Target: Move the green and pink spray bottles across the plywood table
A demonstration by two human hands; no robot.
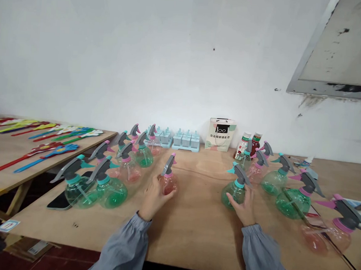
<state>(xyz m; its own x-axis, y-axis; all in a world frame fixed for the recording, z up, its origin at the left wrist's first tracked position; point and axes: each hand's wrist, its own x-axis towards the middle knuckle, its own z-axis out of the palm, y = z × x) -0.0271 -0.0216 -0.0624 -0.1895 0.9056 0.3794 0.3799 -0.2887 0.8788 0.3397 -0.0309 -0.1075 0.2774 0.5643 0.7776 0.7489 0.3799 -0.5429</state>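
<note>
My left hand (154,198) is wrapped round a pink spray bottle (168,179) with a grey trigger and pink collar, standing upright on the plywood table (193,225). My right hand (244,206) is closed on a green spray bottle (237,187) with a grey trigger and teal collar, also upright. Both of my arms wear grey sleeves.
Several green and pink spray bottles (110,187) cluster at the left, several more (296,195) at the right. A phone (60,201) lies under the left ones. Light-blue popsicle moulds (186,140), a paper bag (220,134) and two drink bottles (249,144) stand at the wall. Coloured fly swatters (45,143) lie on a left table.
</note>
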